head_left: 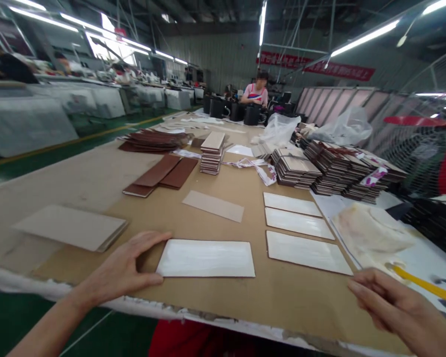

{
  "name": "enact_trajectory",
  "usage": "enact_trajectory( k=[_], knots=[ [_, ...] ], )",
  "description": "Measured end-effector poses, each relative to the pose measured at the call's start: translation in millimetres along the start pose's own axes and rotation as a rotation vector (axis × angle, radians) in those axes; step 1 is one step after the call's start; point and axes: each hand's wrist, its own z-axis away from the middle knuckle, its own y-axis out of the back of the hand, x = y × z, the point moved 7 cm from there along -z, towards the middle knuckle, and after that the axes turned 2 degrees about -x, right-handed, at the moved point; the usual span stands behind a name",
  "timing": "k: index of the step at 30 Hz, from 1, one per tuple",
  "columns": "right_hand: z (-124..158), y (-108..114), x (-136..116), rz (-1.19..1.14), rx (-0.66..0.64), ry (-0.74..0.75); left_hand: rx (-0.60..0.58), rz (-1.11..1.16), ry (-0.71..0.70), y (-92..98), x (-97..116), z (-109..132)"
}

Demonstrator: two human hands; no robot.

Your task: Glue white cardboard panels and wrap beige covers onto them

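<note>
My left hand (124,267) rests on the cardboard-covered table (96,183) with its thumb and fingers spread around the left end of a white glossy rectangular piece (206,258), touching its edge. My right hand (401,307) hovers at the lower right, fingers loosely extended and together, holding nothing that I can see. It is close to a yellow-handled tool (427,286). Three more white pieces (301,228) lie in a column to the right of the first one.
A beige panel (213,205) and a flat beige stack (72,227) lie on the table. Brown pieces (163,173), tall stacks (212,152) and dark bundled stacks (342,171) sit farther back. A crumpled cloth (371,233) lies at right. A person sits at the far end (257,91).
</note>
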Motion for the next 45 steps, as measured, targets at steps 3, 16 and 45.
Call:
enact_trajectory(
  k=[3,16,45],
  knots=[
    [-45,-43,-85,0.051,-0.186,0.247,0.000,0.019,0.014,1.2,3,0],
    [-178,-202,-195,0.379,-0.330,0.758,-0.001,0.081,0.011,5.5,6,0],
    [-44,-143,-175,0.328,-0.190,1.040,0.040,0.152,-0.050,16.8,18,-4]
  ],
)
